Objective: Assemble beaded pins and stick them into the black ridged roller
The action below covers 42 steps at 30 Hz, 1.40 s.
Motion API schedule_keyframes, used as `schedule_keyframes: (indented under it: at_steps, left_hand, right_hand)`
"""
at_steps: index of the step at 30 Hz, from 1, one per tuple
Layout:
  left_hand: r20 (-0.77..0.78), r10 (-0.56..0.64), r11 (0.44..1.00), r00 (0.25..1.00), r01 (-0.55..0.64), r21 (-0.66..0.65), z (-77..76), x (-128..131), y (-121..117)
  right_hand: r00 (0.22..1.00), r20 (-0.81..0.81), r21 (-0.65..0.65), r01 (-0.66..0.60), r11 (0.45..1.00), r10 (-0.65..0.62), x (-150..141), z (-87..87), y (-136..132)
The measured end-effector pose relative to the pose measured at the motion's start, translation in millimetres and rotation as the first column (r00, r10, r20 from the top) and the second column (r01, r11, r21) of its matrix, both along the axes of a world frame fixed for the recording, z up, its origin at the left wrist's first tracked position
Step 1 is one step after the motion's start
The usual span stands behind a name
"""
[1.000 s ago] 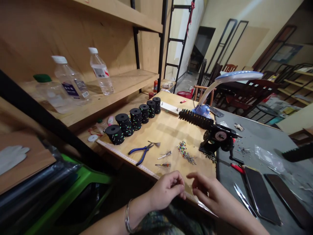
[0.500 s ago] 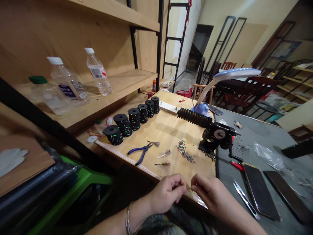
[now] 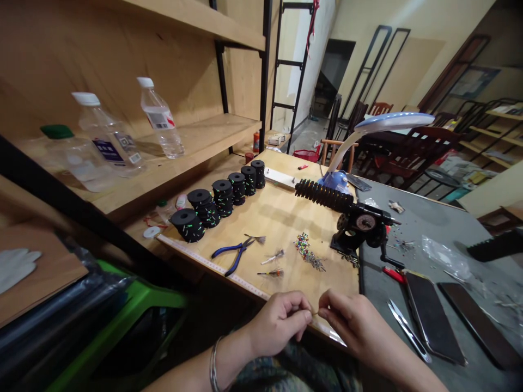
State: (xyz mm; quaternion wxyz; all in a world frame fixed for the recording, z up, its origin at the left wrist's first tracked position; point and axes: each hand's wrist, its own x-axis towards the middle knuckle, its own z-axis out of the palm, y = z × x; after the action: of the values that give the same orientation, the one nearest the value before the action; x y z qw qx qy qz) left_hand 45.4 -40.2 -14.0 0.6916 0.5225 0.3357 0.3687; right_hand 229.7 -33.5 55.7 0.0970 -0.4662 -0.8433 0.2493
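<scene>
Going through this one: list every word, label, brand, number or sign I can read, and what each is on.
No text is legible.
Purple bottle label: pale characters, too blurred.
White-and-red bottle label: barcode-like block, print too small.
Ruler strip on the table edge: marks, too small.
Winder dial: too small to make out any marking.
</scene>
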Motion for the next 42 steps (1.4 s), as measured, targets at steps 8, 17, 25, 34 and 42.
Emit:
schedule_keyframes:
  at_steps: [8,17,25,34,42]
  left_hand:
    - [-0.088,0.016,0.997,0.996,-0.01,0.074,-2.9,-7.8,-2.3]
    - [-0.174,-0.025,0.991,0.984,0.048,0.126,4.0,-14.0,-2.8]
    - [0.073,0.013,0.999,0.997,-0.011,-0.031,11.1,7.0,3.7]
    - [0.046,0.023,0.999,0.999,-0.022,-0.025,-0.8,3.9,3.9]
    - [-0.081,0.029,0.997,0.996,-0.024,0.071,-8.9,-4.8,0.5]
  right_hand:
    - [0.999,-0.012,-0.015,0.043,0.999,-0.043,4.6,4.3,3.0]
    - [0.998,-0.005,0.001,0.065,0.998,-0.065,6.1,8.8,1.6]
    - [0.998,-0.027,-0.037,0.048,0.998,-0.049,1.9,8.8,1.0]
    - [0.997,-0.009,-0.008,0.07,0.998,-0.07,6.3,10.4,1.1]
    - [0.997,-0.025,-0.028,0.072,0.997,-0.073,5.2,8.7,2.9]
